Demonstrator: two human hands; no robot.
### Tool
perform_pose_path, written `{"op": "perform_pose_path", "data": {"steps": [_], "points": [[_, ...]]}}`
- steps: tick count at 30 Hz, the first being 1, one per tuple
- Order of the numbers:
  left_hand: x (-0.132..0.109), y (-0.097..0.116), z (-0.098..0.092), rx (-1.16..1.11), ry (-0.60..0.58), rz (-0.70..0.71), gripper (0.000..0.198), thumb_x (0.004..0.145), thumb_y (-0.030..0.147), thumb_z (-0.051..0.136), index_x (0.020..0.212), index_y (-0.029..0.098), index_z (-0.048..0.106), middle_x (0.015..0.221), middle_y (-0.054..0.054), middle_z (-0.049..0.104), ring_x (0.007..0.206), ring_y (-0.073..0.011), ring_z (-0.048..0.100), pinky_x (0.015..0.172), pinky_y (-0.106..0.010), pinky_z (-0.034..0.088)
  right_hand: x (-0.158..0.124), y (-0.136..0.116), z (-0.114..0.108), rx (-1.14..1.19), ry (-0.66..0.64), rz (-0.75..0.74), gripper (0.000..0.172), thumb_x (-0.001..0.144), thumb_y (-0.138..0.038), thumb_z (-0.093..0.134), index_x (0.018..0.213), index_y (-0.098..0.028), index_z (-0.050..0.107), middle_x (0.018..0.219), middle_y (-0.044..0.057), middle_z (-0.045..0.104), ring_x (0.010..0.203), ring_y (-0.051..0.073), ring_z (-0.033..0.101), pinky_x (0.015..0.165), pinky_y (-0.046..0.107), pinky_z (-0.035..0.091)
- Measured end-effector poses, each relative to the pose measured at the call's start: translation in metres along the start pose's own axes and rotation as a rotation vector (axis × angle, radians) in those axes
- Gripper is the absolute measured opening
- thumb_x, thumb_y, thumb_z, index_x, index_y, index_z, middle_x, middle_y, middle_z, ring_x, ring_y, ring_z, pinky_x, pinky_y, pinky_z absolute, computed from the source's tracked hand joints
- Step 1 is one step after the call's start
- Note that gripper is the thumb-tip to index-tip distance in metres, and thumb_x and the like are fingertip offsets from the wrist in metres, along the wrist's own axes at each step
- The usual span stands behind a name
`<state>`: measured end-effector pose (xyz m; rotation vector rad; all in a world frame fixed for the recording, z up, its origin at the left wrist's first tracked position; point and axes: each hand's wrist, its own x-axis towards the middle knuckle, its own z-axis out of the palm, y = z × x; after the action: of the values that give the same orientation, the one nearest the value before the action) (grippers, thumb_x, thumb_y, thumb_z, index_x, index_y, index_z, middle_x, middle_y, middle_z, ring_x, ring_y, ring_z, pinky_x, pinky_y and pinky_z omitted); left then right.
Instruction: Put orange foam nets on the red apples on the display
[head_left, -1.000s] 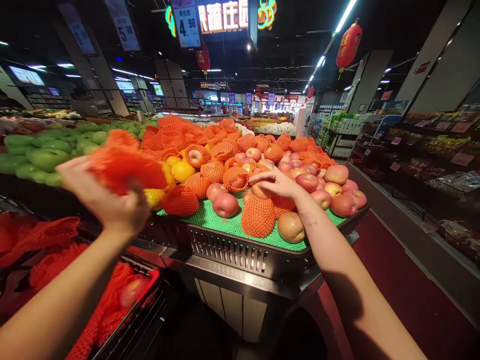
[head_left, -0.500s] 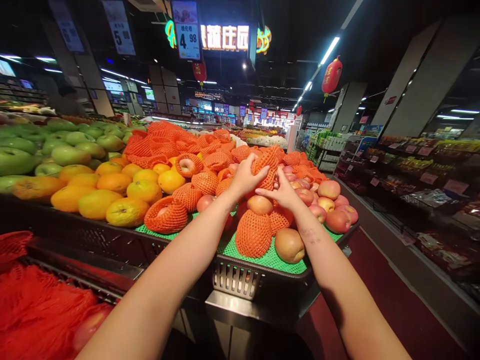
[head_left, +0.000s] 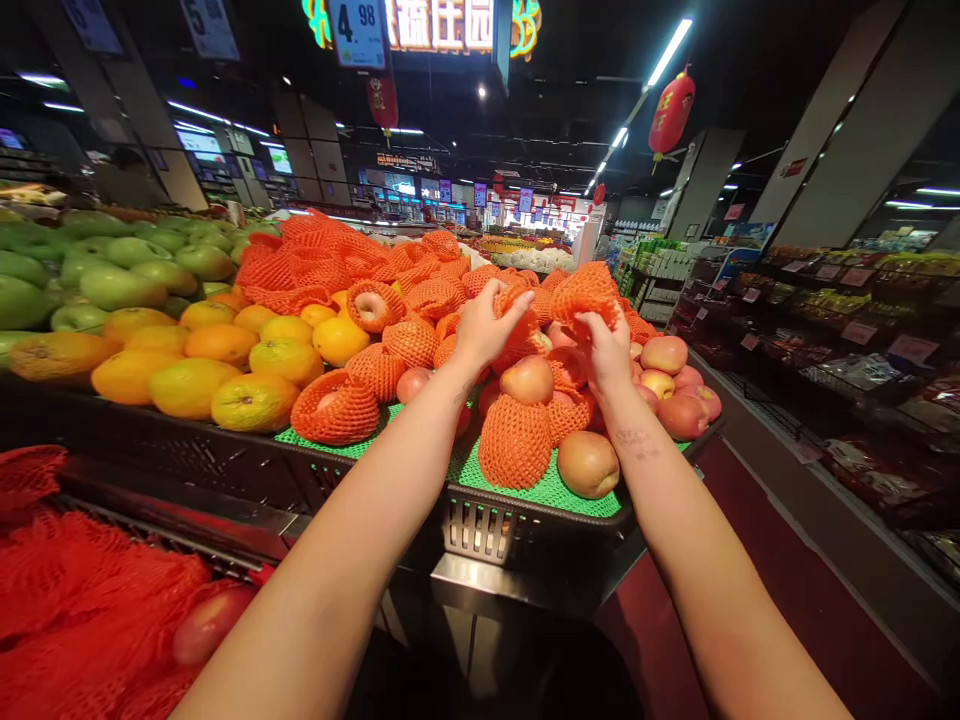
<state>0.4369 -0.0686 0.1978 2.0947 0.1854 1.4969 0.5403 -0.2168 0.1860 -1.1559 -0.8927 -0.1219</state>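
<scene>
My right hand (head_left: 607, 350) is closed on an orange foam fruit net (head_left: 585, 290), lifted above the apples on the right. To its left, my left hand (head_left: 486, 328) curls its thumb and fingers about another piece of orange foam netting (head_left: 513, 298); whether fruit sits inside cannot be seen. Below the hands, a bare apple (head_left: 527, 380) rests atop a net-covered apple (head_left: 514, 442). A brownish-red apple (head_left: 589, 464) lies near the front edge, on the green mesh liner (head_left: 551, 494).
Oranges (head_left: 217, 345) and green apples (head_left: 127, 265) are piled to the left. Empty-looking foam nets (head_left: 315, 260) heap up behind. A black crate rim (head_left: 525, 498) borders the front. Red netting (head_left: 82, 610) fills a lower bin at left. Packaged goods shelves (head_left: 847, 300) stand across the aisle.
My hands have moved apart. The right hand has shifted right and slightly up with the foam net, while the left stays near its place. The view has tilted slightly downward.
</scene>
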Motion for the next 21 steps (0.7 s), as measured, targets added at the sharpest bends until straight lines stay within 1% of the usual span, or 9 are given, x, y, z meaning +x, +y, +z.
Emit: {"op": "perform_pose_path", "data": {"steps": [5,7,9,11,13,14,17,19,21], "points": [[0.006,-0.005,-0.014,0.189,0.379,-0.092,0.03,0.09,0.036,0.062,0.115,0.023,0.052,0.115,-0.011,0.068,0.105,-0.0303,0.062,0.094,-0.048,0.047,0.001,0.003,0.0,0.025,-0.092,0.098,0.044,0.065,-0.039,0.072,0.1,-0.026,0.049,0.109,0.003,0.07,0.106,0.022,0.068,0.09,0.036,0.061],[0.009,-0.01,-0.017,0.265,0.423,-0.066,0.032,0.091,0.033,0.056,0.12,0.02,0.055,0.127,-0.014,0.064,0.121,-0.0322,0.055,0.104,-0.056,0.041,-0.001,0.0,0.001,0.031,-0.127,0.102,0.043,0.065,-0.041,0.073,0.099,-0.026,0.051,0.106,0.002,0.069,0.099,0.02,0.068,0.083,0.032,0.06],[0.009,-0.015,-0.017,0.363,0.32,-0.072,0.033,0.089,0.031,0.056,0.119,0.017,0.059,0.129,-0.016,0.062,0.129,-0.0354,0.049,0.11,-0.062,0.033,-0.003,-0.003,0.003,0.008,-0.146,0.116,0.042,0.068,-0.048,0.074,0.099,-0.026,0.055,0.098,0.001,0.068,0.085,0.017,0.066,0.072,0.028,0.058],[0.006,-0.016,-0.015,0.462,0.12,-0.149,0.032,0.082,0.029,0.064,0.112,0.016,0.064,0.127,-0.019,0.063,0.131,-0.0421,0.047,0.111,-0.068,0.029,-0.005,-0.005,0.003,-0.015,-0.152,0.133,0.045,0.07,-0.055,0.075,0.1,-0.025,0.058,0.088,-0.001,0.065,0.071,0.015,0.061,0.062,0.027,0.055],[0.002,-0.012,-0.011,0.512,-0.03,-0.204,0.033,0.075,0.028,0.072,0.105,0.016,0.066,0.13,-0.023,0.062,0.132,-0.0484,0.045,0.11,-0.07,0.028,-0.006,-0.005,0.003,-0.009,-0.14,0.131,0.05,0.069,-0.057,0.08,0.1,-0.025,0.059,0.083,-0.001,0.063,0.067,0.014,0.06,0.059,0.027,0.054],[0.001,-0.009,-0.01,0.506,-0.051,-0.194,0.035,0.073,0.027,0.074,0.105,0.016,0.066,0.133,-0.024,0.061,0.133,-0.0494,0.044,0.111,-0.069,0.028,-0.007,-0.004,0.003,0.006,-0.127,0.121,0.051,0.067,-0.056,0.083,0.099,-0.025,0.057,0.084,-0.001,0.064,0.069,0.015,0.061,0.06,0.027,0.055],[-0.001,0.006,-0.008,0.34,-0.03,0.004,0.031,0.083,0.028,0.068,0.113,0.021,0.066,0.139,-0.017,0.061,0.135,-0.0408,0.046,0.114,-0.061,0.032,-0.006,-0.001,0.002,0.052,-0.1,0.077,0.054,0.062,-0.048,0.089,0.094,-0.025,0.051,0.09,-0.001,0.066,0.082,0.017,0.068,0.073,0.029,0.061],[-0.001,0.014,-0.006,0.148,-0.138,0.13,0.023,0.091,0.032,0.063,0.111,0.021,0.066,0.128,-0.013,0.067,0.124,-0.0328,0.056,0.11,-0.052,0.042,-0.005,0.0,0.002,0.051,-0.115,0.043,0.055,0.058,-0.041,0.09,0.091,-0.025,0.049,0.094,-0.001,0.066,0.089,0.017,0.069,0.083,0.03,0.062],[-0.002,0.016,-0.003,-0.01,-0.29,0.174,0.029,0.092,0.042,0.066,0.109,0.018,0.066,0.114,-0.011,0.071,0.106,-0.0271,0.064,0.1,-0.044,0.05,-0.003,0.001,0.001,0.047,-0.141,0.006,0.054,0.054,-0.034,0.09,0.09,-0.024,0.051,0.099,-0.001,0.065,0.094,0.017,0.068,0.088,0.03,0.061]]}}
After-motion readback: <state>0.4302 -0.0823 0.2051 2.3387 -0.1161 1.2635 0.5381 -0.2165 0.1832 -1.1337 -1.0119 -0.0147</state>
